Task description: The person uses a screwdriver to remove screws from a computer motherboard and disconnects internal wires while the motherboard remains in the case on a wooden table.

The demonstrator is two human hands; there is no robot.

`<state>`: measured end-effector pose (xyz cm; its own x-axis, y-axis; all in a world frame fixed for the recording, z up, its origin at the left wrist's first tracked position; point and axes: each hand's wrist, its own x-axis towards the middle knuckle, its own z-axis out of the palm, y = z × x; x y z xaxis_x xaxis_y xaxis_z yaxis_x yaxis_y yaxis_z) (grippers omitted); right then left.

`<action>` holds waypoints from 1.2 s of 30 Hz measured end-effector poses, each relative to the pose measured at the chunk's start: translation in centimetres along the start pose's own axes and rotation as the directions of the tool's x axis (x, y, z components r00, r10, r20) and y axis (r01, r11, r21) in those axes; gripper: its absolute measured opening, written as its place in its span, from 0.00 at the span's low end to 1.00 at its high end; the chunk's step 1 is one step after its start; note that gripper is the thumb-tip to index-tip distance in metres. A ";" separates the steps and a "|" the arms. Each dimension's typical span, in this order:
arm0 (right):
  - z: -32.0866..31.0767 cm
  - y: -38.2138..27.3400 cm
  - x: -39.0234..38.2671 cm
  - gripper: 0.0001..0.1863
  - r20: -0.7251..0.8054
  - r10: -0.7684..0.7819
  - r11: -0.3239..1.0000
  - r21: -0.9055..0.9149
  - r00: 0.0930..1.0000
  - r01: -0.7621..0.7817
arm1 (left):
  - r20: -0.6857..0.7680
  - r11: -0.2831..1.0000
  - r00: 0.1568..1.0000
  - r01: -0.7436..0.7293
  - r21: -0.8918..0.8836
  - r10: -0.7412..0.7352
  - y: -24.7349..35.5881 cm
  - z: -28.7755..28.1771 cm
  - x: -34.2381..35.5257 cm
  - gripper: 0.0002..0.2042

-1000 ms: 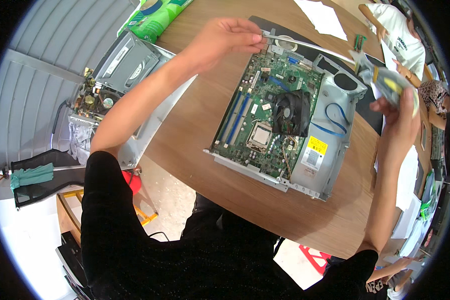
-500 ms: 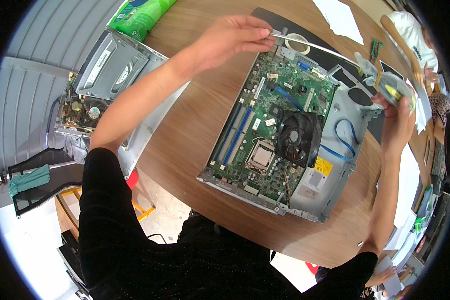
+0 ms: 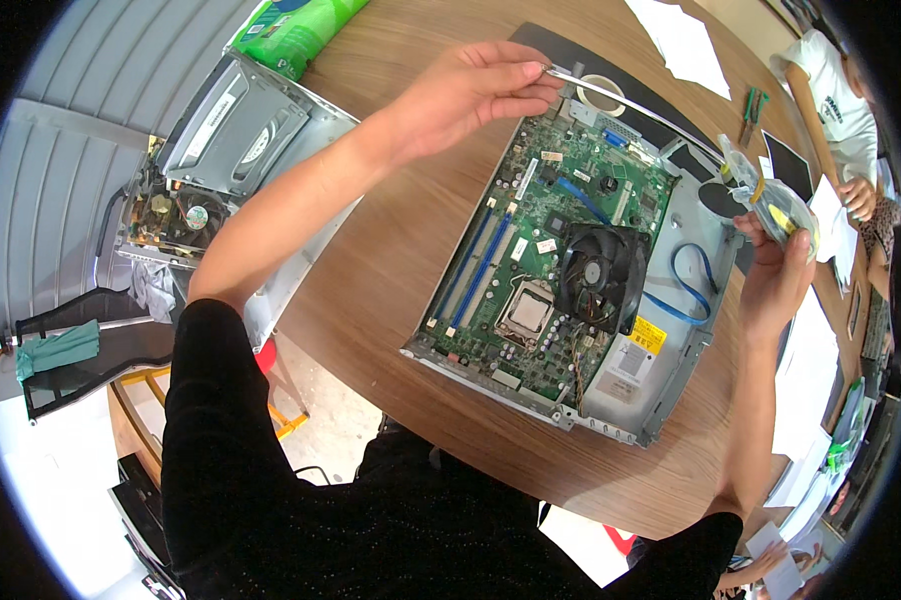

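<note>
A long thin metal rod (image 3: 639, 104) spans the air above the far side of an opened computer case (image 3: 661, 400). My left hand (image 3: 476, 88) pinches one end of it between thumb and fingers. The other end meets a clear plastic bag (image 3: 771, 195) with something yellow inside, gripped in my right hand (image 3: 776, 265). Whether rod and bag are joined cannot be made out. Below lies a green motherboard (image 3: 561, 170) carrying a black fan (image 3: 601, 275), a bare processor (image 3: 527, 312) in its socket, and blue memory slots (image 3: 483, 268). A blue cable (image 3: 679, 305) loops beside the fan.
Left of me stands another opened computer case (image 3: 236, 140), with a green packet (image 3: 296, 35) behind it. A tape roll (image 3: 601, 94) rests on a dark mat. Green-handled pliers (image 3: 752, 115), papers (image 3: 683, 50) and a dark tablet-like panel (image 3: 786, 165) lie farther off. Other people sit at right.
My right hand and the bag have shifted slightly left and down. The rod is still between my hands, and my left hand has barely moved. A person's hand at right has lowered toward the papers.
</note>
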<state>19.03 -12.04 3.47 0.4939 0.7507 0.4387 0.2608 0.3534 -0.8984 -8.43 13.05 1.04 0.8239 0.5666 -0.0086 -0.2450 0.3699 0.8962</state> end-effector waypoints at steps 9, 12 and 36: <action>0.2 0.4 -0.9 0.24 -0.022 0.097 0.989 0.111 0.995 -0.094 | -0.019 1.000 1.000 -0.014 0.007 0.014 0.4 0.3 -0.7 0.11; 0.6 0.0 -1.0 0.24 -0.038 0.111 0.986 0.132 0.993 -0.105 | -0.013 1.000 1.000 -0.011 0.020 0.011 0.5 0.4 -0.8 0.11; 1.9 -1.4 -2.3 0.24 -0.177 0.180 0.984 0.032 0.968 -0.177 | -0.053 0.979 0.989 -0.124 0.162 0.135 0.4 1.7 -0.8 0.10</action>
<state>15.98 -13.21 3.68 0.6716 0.6912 0.2668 0.1426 0.2328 -0.9620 -8.33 11.50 2.20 0.7553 0.6493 0.0886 -0.2598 0.1725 0.9501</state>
